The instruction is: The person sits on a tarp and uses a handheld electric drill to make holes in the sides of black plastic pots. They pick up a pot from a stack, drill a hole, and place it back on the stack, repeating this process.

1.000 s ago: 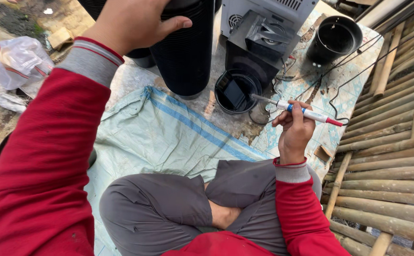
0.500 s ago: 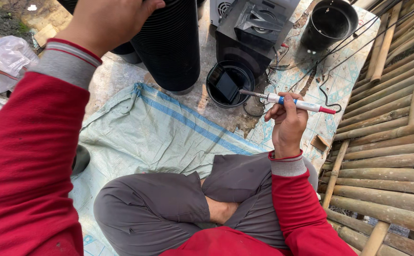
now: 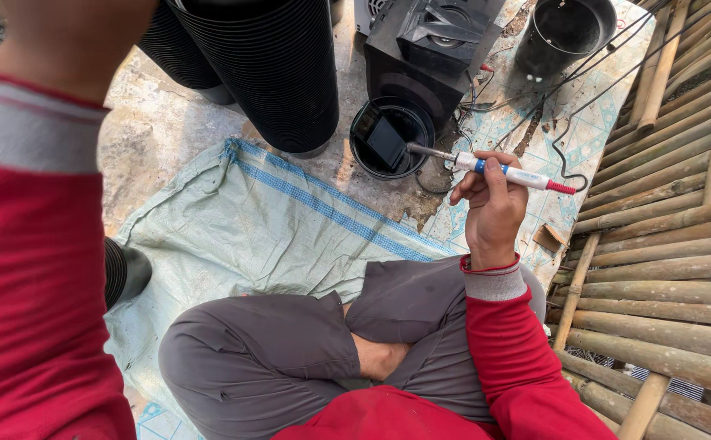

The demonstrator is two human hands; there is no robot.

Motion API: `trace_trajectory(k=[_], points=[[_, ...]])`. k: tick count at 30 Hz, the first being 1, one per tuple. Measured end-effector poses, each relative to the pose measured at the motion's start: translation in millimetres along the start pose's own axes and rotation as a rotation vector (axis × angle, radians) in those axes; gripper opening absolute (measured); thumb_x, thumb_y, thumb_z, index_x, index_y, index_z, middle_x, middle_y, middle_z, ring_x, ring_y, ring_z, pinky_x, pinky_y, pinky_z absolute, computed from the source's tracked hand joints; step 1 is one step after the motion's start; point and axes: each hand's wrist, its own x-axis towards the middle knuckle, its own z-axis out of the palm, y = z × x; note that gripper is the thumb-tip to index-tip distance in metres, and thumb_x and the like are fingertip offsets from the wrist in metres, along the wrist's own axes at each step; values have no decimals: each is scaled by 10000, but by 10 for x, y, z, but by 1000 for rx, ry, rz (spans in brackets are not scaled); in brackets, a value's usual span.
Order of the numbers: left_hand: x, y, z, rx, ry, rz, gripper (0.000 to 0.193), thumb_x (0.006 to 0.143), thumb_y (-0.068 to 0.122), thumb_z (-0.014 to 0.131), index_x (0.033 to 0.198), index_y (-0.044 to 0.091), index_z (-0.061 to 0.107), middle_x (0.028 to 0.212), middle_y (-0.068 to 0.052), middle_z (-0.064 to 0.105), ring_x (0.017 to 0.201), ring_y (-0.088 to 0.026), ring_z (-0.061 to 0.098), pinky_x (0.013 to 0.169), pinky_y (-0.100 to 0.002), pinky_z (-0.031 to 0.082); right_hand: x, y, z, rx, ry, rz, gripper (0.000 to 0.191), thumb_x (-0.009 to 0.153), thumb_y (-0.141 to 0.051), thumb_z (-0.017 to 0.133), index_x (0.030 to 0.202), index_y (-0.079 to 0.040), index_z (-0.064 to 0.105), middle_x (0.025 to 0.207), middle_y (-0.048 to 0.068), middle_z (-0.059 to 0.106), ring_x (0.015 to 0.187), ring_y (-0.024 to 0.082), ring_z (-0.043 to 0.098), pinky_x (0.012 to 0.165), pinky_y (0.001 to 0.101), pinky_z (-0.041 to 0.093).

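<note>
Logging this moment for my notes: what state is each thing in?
Right hand: shut on soldering iron.
Soldering iron: held level, tip towards small black pot.
Small black pot: upright, dark card inside.
Left hand: raised, grip unclear.
Woven sack: spread flat.

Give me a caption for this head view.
Seated person's right hand holds a soldering iron near a black pot.
</note>
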Motion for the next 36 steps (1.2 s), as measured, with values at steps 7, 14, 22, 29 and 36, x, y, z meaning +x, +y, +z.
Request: trace_trajectory(k=[7,14,22,29,36], points=[[-834,588,-1149,-613,147,-633,289,1090,216,604,1300,17,593,917,-116,639,730,-208,627,645,-310,485,-218,97,189,-145,135,-433,256,1129,-164,475,1308,8,538,1000,175,679,812,236,666,791,388,579],[-946,2006,-1707,-1780,-243,-803,442,826,170,857,1150,-3,610,954,-139,752,853,-209,745,794,-321,565,-781,337,468,-47,64,-706,368,1115,-274,541,1332,23,532,1162,191,627,919,251,646,935,386,522],[-932,2391,-1440,-1648,-302,-879,787,723,267,920,1303,-1,461,1141,-260,693,1085,-364,717,912,-413,555,-738,283,440,-163,-174,-536,437,1120,-305,536,1378,44,489,1148,236,639,981,313,656,916,393,547],[-834,2703,-824,-1719,-577,-664,717,752,341,861,1304,57,501,1206,-220,721,1064,-411,713,890,-436,565,-549,84,238,-389,-161,-208,174,1101,-98,548,1189,49,581,841,113,638,688,139,574,648,277,477],[-955,2862,-510,-1900,-698,-742,701,739,289,840,1313,50,518,1172,-196,719,1062,-373,725,921,-418,555,-570,198,298,-608,-194,-74,104,1083,-63,605,1021,20,614,700,7,573,600,56,509,557,224,390]])
